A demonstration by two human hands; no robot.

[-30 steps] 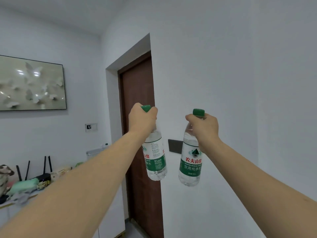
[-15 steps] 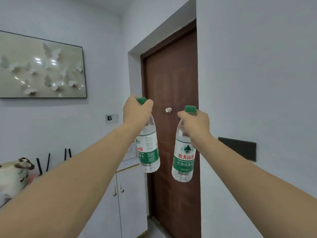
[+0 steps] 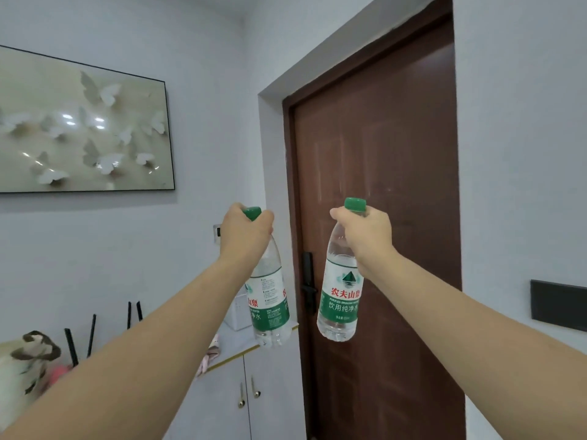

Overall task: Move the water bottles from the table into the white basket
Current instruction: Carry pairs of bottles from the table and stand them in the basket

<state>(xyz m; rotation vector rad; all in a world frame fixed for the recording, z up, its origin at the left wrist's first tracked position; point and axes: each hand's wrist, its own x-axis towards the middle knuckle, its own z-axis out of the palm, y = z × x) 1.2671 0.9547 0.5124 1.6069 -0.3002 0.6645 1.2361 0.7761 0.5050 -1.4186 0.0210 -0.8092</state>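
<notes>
White walls, a brown door (image 3: 378,217) and a butterfly picture (image 3: 82,125) frame the scene; no basket is in view. Left hand (image 3: 246,231) and right hand (image 3: 365,236) each grip a water bottle (image 3: 270,300) (image 3: 340,296) by its neck, held aloft and apart. Firm holds should keep both steady until the basket appears.

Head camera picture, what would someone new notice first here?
Two clear water bottles with green caps hang in mid-air, the left bottle gripped at the neck by the left hand, the right bottle by the right hand. Behind them stands a brown door, with a butterfly picture on the wall to the left.
</notes>
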